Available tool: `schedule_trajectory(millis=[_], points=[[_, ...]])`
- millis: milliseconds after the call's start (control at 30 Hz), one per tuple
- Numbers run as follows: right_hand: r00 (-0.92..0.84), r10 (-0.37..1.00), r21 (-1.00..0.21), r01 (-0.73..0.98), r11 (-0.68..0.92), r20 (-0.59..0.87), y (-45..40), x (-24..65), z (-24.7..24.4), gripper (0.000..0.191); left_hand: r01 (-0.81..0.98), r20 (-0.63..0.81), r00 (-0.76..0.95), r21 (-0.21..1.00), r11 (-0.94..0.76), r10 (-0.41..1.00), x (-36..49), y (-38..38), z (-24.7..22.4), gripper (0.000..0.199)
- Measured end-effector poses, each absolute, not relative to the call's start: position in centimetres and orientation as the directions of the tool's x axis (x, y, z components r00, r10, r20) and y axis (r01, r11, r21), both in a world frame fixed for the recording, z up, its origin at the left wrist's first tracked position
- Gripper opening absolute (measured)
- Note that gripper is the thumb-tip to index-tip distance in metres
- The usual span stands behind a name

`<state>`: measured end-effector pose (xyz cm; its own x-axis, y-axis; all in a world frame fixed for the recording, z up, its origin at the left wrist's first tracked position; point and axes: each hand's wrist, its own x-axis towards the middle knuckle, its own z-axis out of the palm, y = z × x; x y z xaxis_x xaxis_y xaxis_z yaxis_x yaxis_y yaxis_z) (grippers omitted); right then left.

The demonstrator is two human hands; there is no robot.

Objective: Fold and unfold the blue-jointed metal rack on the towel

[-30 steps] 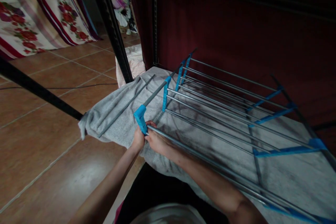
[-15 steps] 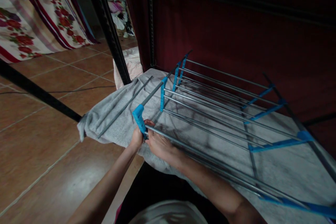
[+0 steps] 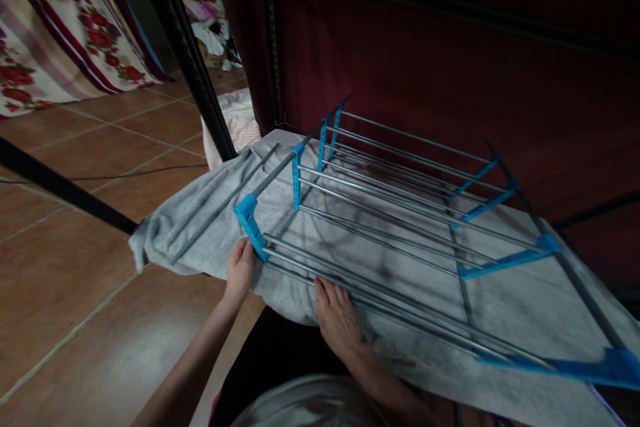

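Observation:
A metal drying rack (image 3: 385, 207) with blue plastic brackets and grey rods lies across a grey cloth (image 3: 210, 220). My left hand (image 3: 241, 268) is beside the lower end of the near-left blue bracket (image 3: 251, 230), fingers loosely extended against its edge; some fingertips are hidden. Farther right, my right hand (image 3: 339, 313) lies with its fingers stretched onto the lowest of the near metal rods (image 3: 360, 288), which run to the blue bracket (image 3: 560, 368) at the right.
A loose grey rod (image 3: 225, 205) lies on the cloth at the left. Black metal posts (image 3: 187, 53) stand around this surface, with a dark red curtain (image 3: 425, 80) behind. Tiled floor (image 3: 75, 267), a cable (image 3: 125, 173) and a floral cloth (image 3: 75, 20) are to the left.
My hands have parted: the right hand left the bracket's lower end and moved right along the rods. The left hand loosened and shifted to the bracket's left side. The view turned slightly right.

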<state>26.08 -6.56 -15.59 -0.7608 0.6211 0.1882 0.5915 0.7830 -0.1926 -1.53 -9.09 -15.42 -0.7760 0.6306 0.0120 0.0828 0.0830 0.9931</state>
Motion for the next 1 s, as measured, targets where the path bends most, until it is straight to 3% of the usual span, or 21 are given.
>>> schedule_trajectory(millis=[200,400,1000], points=[[-0.704,0.699,-0.119,0.689,0.715,0.124,-4.8,25.4,-16.4,0.037,0.28,0.099,-0.695,0.95,0.14,0.712,-1.5,-10.9,-17.1,0.025],[-0.705,0.703,-0.135,0.69,0.711,0.095,-4.0,24.7,-15.7,0.029,0.508,0.219,-0.548,0.854,0.114,0.807,-1.2,-11.1,-17.2,0.022],[-0.682,0.732,-0.246,0.71,0.66,-0.002,-3.9,25.1,-15.6,0.032,0.563,0.201,-0.512,0.812,0.15,0.835,-1.2,-10.8,-17.9,0.018]])
